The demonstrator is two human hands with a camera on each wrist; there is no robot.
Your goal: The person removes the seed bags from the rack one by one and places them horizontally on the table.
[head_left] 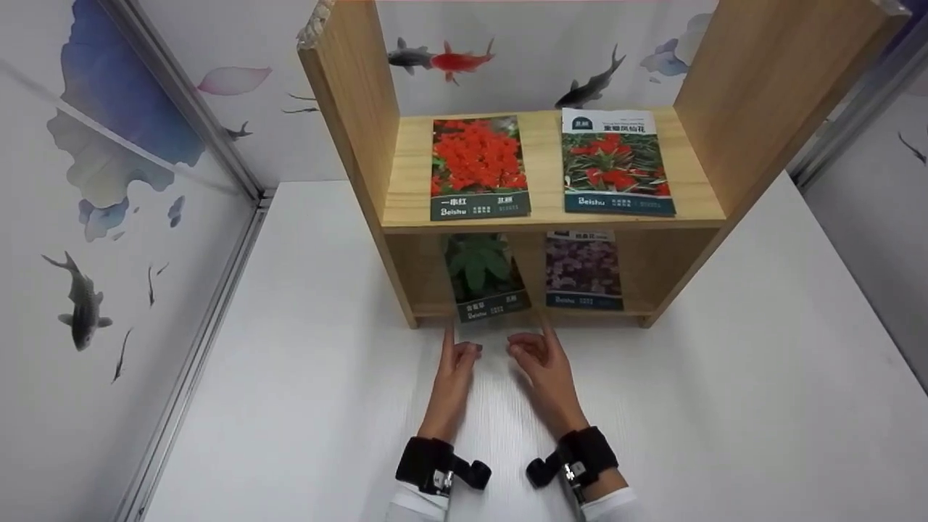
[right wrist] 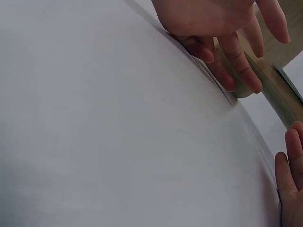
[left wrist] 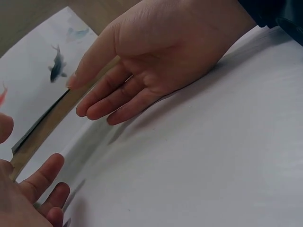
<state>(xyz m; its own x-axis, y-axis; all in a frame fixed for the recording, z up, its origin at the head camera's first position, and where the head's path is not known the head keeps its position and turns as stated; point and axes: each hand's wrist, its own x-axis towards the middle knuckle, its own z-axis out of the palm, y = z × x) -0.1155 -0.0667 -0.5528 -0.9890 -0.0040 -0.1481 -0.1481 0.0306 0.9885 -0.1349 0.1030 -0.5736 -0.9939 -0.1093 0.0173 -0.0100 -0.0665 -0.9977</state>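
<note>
A seed packet (head_left: 484, 268) with a green-leaf picture leans askew on the lower shelf of a wooden shelf unit (head_left: 547, 167), its bottom edge jutting past the front. My left hand (head_left: 451, 377) is by its lower left corner, index finger extended. Near the lower right corner is my right hand (head_left: 549, 373), index finger pointing forward and the others bent loosely. Whether either fingertip touches the packet I cannot tell. In the wrist views the left hand (left wrist: 175, 52) and right hand (right wrist: 208, 19) face each other low over the white tabletop, gripping nothing.
A purple-flower packet (head_left: 583, 270) stands to the right on the lower shelf. Two red-flower packets, one left (head_left: 478, 163) and one right (head_left: 618, 167), lie on the upper shelf. White panels with painted fish (head_left: 83, 304) enclose the table (head_left: 290, 362).
</note>
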